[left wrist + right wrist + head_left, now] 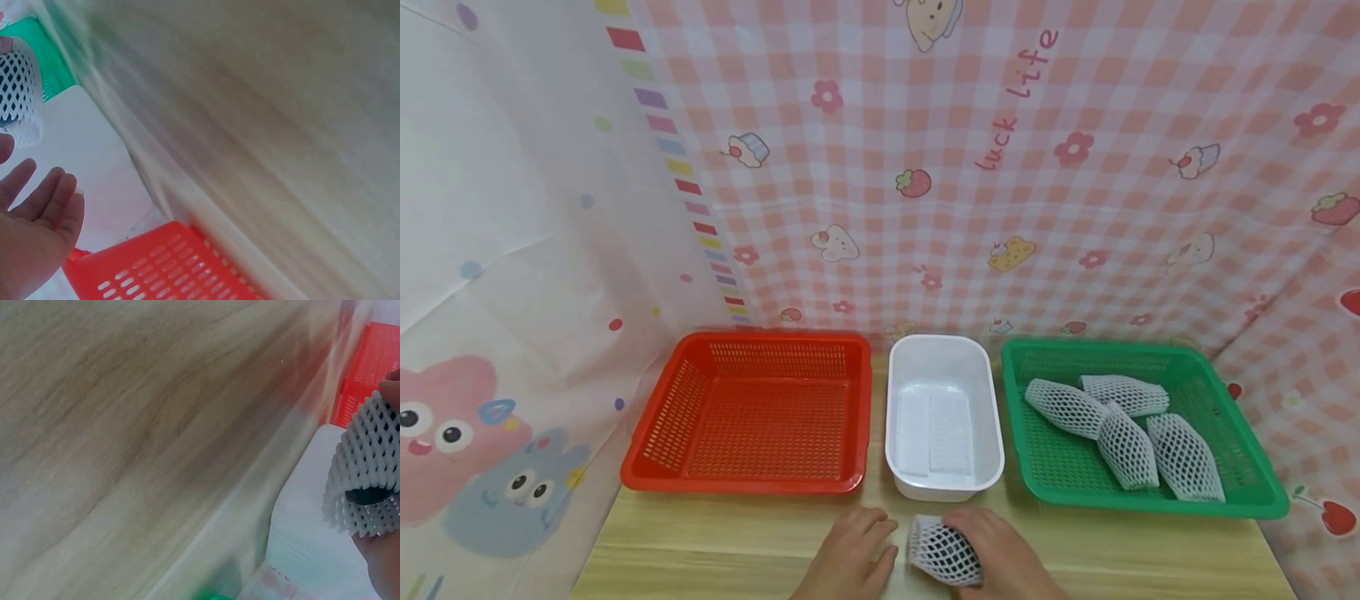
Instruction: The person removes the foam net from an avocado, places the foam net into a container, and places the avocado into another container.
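Note:
My right hand (pixel 1000 550) grips a white foam net sleeve (pixel 946 552) low over the front of the table. Through its mesh something dark shows, and in the right wrist view a dark rounded end (pixel 369 495) sits inside the sleeve's opening; its kind cannot be told. To the left of the sleeve is my left hand (pixel 853 554), apart from it, fingers loosely bent and holding nothing. The left wrist view shows that hand (pixel 44 225) with its palm and fingers relaxed beside the sleeve (pixel 17 84).
Behind the hands stands a white tub (pixel 943 492) with flat white netted pieces (pixel 950 433) on its bottom. On its left is a red basket (pixel 745 483). On its right, a green basket (pixel 1157 505) contains several plump foam net sleeves (pixel 1186 458). Printed cloth (pixel 880 217) hangs behind.

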{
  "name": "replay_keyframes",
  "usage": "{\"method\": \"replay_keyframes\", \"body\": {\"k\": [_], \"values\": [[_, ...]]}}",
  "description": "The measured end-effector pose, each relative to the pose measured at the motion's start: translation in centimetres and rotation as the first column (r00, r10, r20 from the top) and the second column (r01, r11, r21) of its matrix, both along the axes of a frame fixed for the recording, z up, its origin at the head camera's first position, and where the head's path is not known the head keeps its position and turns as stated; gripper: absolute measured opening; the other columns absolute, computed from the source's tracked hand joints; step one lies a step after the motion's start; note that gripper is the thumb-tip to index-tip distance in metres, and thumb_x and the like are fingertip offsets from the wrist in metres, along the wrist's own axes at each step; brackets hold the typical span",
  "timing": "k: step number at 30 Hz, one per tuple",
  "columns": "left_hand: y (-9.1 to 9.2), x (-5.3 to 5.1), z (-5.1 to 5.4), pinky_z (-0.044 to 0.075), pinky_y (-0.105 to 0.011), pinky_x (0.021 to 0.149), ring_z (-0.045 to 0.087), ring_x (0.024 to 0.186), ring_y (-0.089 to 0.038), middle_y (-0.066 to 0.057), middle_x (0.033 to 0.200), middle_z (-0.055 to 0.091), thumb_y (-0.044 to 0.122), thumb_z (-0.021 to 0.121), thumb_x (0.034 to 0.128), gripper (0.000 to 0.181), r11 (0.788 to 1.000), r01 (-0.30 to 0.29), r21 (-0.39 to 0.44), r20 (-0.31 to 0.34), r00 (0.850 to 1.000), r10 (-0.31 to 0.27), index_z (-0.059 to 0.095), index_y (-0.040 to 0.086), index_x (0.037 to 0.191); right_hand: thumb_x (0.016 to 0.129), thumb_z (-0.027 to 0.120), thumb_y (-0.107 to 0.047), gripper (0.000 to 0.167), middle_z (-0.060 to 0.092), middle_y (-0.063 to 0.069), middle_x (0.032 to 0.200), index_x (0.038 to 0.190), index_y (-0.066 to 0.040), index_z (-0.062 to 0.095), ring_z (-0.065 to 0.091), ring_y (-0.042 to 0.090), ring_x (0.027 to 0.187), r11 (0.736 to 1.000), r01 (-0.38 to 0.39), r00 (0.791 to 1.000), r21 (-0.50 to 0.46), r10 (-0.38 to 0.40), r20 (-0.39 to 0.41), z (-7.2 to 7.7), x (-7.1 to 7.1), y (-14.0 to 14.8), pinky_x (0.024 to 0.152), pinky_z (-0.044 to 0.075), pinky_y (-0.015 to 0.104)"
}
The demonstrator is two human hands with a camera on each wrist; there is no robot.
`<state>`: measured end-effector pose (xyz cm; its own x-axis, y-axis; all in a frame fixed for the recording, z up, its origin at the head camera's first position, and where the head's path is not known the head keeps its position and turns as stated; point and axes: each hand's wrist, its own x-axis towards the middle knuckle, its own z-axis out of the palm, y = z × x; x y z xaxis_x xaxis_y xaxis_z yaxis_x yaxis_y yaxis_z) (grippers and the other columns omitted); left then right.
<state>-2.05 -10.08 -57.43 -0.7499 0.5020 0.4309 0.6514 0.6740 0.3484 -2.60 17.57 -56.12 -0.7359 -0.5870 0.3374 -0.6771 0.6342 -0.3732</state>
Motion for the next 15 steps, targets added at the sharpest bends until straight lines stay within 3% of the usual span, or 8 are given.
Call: {"method": "replay_keyframes", "body": {"k": [5, 9, 15], "values": [[0.0, 0.1, -0.4, 0.051, -0.039, 0.096, 0.061, 0.109, -0.019, -0.002, 0.114, 0.068, 0.022, 0.073, 0.0935, 0.026, 0.995, 0.013, -0.096, 0.140, 0.990, 0.000, 0.073, 0.010, 0.117, 0.056, 0.099, -0.024, 0.086, 0.067, 0.001, 0.126, 0.131, -0.008, 0.061, 0.062, 0.020, 0.114, 1.000, -0.018, 1.000, 0.024, 0.017, 0.006, -0.7, -0.1, -0.4, 0.094, 0.054, 0.043], [0.1, -0.1, -0.4, 0.051, -0.038, 0.096, 0.061, 0.111, -0.019, -0.002, 0.114, 0.067, 0.024, 0.070, 0.0961, 0.026, 0.993, 0.030, -0.117, 0.215, 0.977, -0.004, 0.073, 0.010, 0.118, 0.059, 0.098, -0.024, 0.084, 0.066, 0.002, 0.127, 0.132, -0.008, 0.060, 0.062, 0.020, 0.114, 0.999, -0.016, 0.999, 0.052, 0.013, 0.046, -1.0, -0.2, -0.6, 0.095, 0.053, 0.043], [0.3, -0.2, -0.7, 0.052, -0.036, 0.092, 0.061, 0.108, -0.017, -0.001, 0.112, 0.068, 0.021, 0.071, 0.0949, 0.024, 0.995, 0.041, -0.095, 0.216, 0.976, -0.020, 0.074, 0.010, 0.116, 0.063, 0.095, -0.022, 0.081, 0.065, 0.002, 0.130, 0.134, -0.009, 0.059, 0.060, 0.020, 0.117, 0.997, 0.000, 0.987, 0.080, -0.013, 0.161, -1.4, -0.3, -0.9, 0.098, 0.052, 0.044]]}}
